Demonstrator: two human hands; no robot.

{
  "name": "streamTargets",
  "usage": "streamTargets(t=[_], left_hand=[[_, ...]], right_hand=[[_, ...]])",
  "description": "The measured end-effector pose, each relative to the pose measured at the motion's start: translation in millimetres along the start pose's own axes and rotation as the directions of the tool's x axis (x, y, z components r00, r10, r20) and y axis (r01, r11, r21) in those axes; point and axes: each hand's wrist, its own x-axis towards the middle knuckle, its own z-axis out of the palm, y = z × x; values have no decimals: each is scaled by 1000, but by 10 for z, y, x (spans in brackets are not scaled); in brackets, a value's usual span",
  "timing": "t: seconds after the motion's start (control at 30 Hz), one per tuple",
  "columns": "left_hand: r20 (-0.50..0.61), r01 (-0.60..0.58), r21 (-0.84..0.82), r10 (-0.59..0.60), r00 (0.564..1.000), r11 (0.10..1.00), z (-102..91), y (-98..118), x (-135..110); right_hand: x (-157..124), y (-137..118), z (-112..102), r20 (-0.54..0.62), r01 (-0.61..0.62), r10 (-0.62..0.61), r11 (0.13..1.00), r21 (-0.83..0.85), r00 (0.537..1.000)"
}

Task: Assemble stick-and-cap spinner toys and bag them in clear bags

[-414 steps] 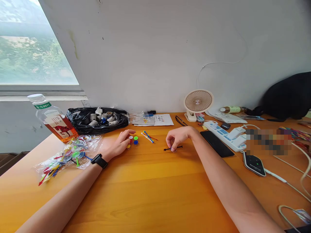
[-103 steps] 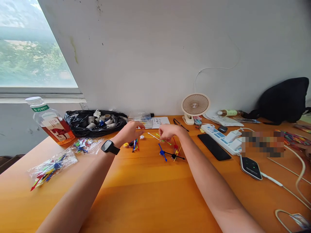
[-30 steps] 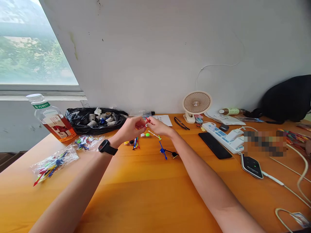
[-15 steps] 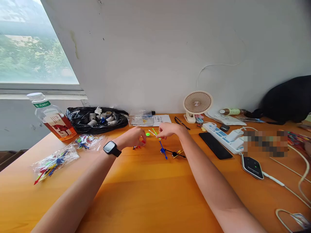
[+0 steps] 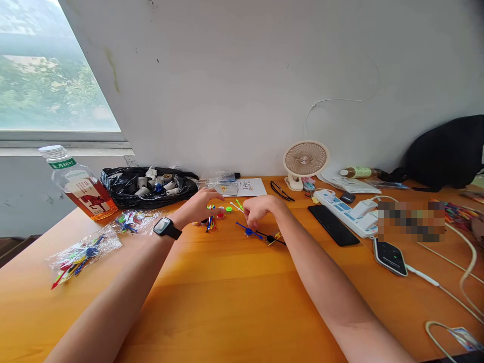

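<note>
My left hand [image 5: 200,207] is open, thumb and fingers apart, above a small heap of coloured plastic pieces [image 5: 210,222]. A red round piece [image 5: 221,214] lies by its thumb, and a lime-green disc [image 5: 229,208] sits just to the right. My right hand [image 5: 260,208] is closed, fingers curled downward; what is in the fingertips, if anything, is hidden. Right below them lies a blue arrow-shaped pointer [image 5: 248,232] with a round centre. Its tip is near a black pointer [image 5: 270,239] with yellow parts. White and lime-green pointers [image 5: 238,204] lie between both hands.
Clear bags of plastic pieces [image 5: 88,252] and a drink bottle [image 5: 81,186] are at the left. Behind are a black bag [image 5: 113,184], paper [image 5: 252,187] and a fan [image 5: 305,160]. A phone [image 5: 333,225], power strip [image 5: 344,212] and cables occupy the right.
My left hand has opened and lifted off the pieces, showing the red piece and the heap. My right hand has shifted slightly right and down. The blue pointer has turned and lies more level.
</note>
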Motion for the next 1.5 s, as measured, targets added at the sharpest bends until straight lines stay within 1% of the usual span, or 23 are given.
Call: streamTargets(t=[0.1, 0.17, 0.27, 0.33, 0.4, 0.47, 0.53, 0.6, 0.67, 0.73, 0.77, 0.83, 0.97, 1.1, 1.13, 1.2, 1.23, 1.27, 1.3, 1.37, 1.4, 1.43, 1.5], left_hand=[[-105, 65, -64, -71, 992, 996, -193, 31, 4], [-131, 104, -71, -113, 985, 992, -302, 48, -7], [-125, 128, -64, -135, 983, 990, -398, 77, -21], [-114, 123, -65, -129, 985, 990, -428, 111, -18], [-107, 111, -73, -119, 987, 991, -446, 163, -4], [-95, 103, -95, -112, 989, 990, -453, 227, 14], [-81, 101, -152, -114, 990, 983, -438, 294, 33], [-68, 98, -255, -119, 991, 962, -394, 353, 50], [-77, 81, -366, -117, 990, 927, -327, 397, 67], [-109, 57, -439, -115, 987, 897, -259, 429, 85], [-128, 45, -457, -115, 985, 888, -232, 441, 94], [-168, 28, -456, -117, 979, 889, -199, 463, 108], [-224, 16, -401, -115, 968, 916, -189, 486, 117], [-231, 19, -412, -124, 965, 911, -184, 478, 110], [-225, 22, -418, -126, 966, 908, -183, 474, 108], [-193, 35, -433, -131, 973, 901, -182, 467, 103], [-169, 46, -441, -134, 976, 896, -179, 464, 100], [-145, 59, -448, -138, 980, 892, -172, 462, 97], [-121, 70, -447, -138, 983, 892, -158, 462, 92], [-81, 86, -407, -129, 988, 909, -101, 469, 79], [-57, 90, -375, -120, 991, 923, -56, 478, 72], [-29, 90, -336, -106, 994, 937, -2, 490, 63], [44, 67, -265, -57, 997, 962, 123, 514, 47]], right_hand=[[20, 8, 16, -23, 16, -16, 1000, 8, 1000], [77, 12, 41, -5, 42, -42, 999, -6, 999], [176, 14, 80, -28, 106, -107, 994, -27, 994], [212, 19, 90, -57, 143, -143, 990, -8, 988], [214, 33, 85, -94, 190, -184, 980, 59, 978], [196, 53, 71, -175, 272, -242, 945, 181, 954], [178, 67, 55, -322, 393, -285, 850, 350, 903], [174, 66, 44, -484, 519, -271, 690, 505, 832], [183, 48, 34, -599, 613, -222, 521, 594, 770], [195, 22, 22, -647, 659, -192, 406, 633, 738], [201, 9, 14, -657, 670, -182, 372, 643, 732], [208, -13, -2, -666, 675, -162, 340, 655, 728], [229, -36, -14, -672, 668, -139, 365, 648, 727], [280, -45, 27, -712, 724, -205, 383, 574, 672], [294, -46, 40, -712, 730, -221, 391, 561, 666], [318, -43, 58, -709, 720, -227, 440, 537, 668], [327, -36, 63, -711, 704, -215, 488, 516, 670], [333, -23, 64, -714, 675, -193, 556, 486, 673], [338, -3, 62, -713, 619, -163, 648, 444, 682], [344, 57, 59, -688, 431, -82, 830, 353, 721], [348, 94, 62, -663, 327, -42, 892, 312, 748], [355, 133, 68, -631, 239, -10, 930, 279, 775], [376, 202, 92, -567, 136, 30, 959, 247, 823]])
